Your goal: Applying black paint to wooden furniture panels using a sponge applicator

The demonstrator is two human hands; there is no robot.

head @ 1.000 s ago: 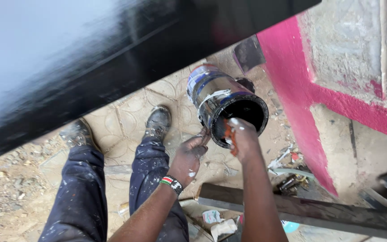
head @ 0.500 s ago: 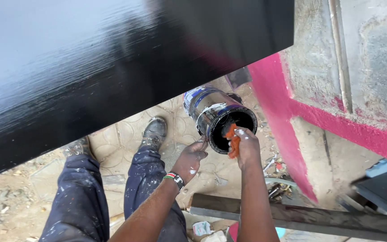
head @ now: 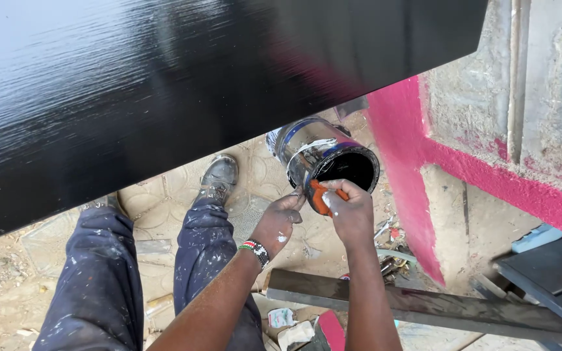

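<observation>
A shiny metal paint can (head: 310, 151), black inside, is tilted with its open mouth toward me. My left hand (head: 280, 221) grips the can's lower rim and holds it up. My right hand (head: 349, 209) is at the can's mouth, closed on an orange-handled brush (head: 320, 196) whose handle lies across the rim; the bristles are hidden. A glossy, wet black panel (head: 164, 84) fills the upper left, just above the can.
My paint-spattered blue trousers (head: 105, 279) and dusty boots (head: 219, 174) stand on a patterned, littered floor. A pink-painted rough wall (head: 404, 149) rises at the right. A dark metal bar (head: 463, 312) lies across the lower right, with scraps and rags beneath it.
My right hand has drawn back out of the can's mouth to its rim, bringing the orange handle with it. The view shifted, so the black panel covers more of the picture.
</observation>
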